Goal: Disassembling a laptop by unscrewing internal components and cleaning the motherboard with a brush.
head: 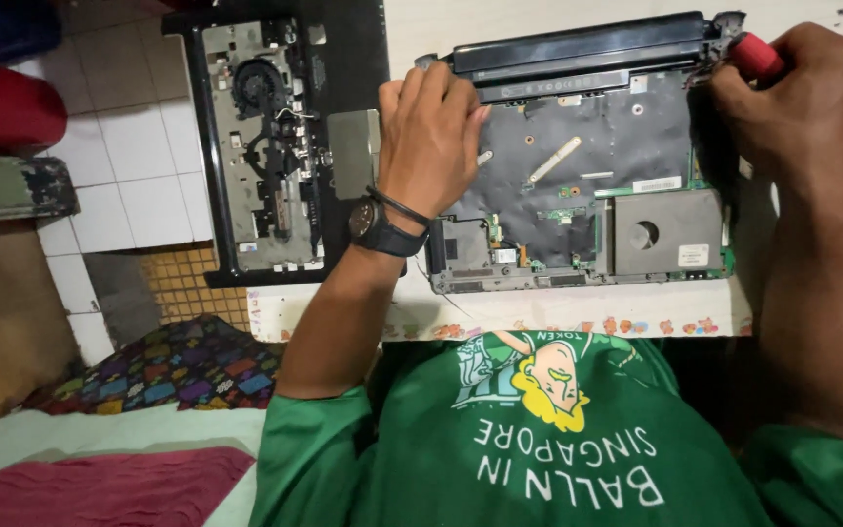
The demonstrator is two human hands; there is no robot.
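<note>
Head view: the person works on an opened laptop base [578, 185] that lies on the counter [558, 314], its bare board and metal covers facing up and its dark battery bar [578, 49] along the far edge at twelve o'clock. The left hand [429, 132] lies flat on the base's near-left corner, at about nine o'clock of the board, fingers together and pressing down, holding nothing. A dark wristwatch [375, 226] sits on that wrist. The right hand [800, 98] is closed around a red-handled screwdriver [755, 54], whose tip points into the hinge corner at about two o'clock of the base; the tip itself is hidden behind the fingers.

By the look of it, the step in hand is driving or loosening a screw at that corner while the other hand steadies the chassis. The next move would call for firm downward pressure, the driver kept upright, and the base kept from sliding.

Counted: two hands, one screwdriver, one opened base and one separate laptop shell [280, 137] with a fan, lying at nine o'clock of the base, partly over the counter's edge above the tiled floor [129, 166]. At seven o'clock a patterned cushion [187, 361] rests.
</note>
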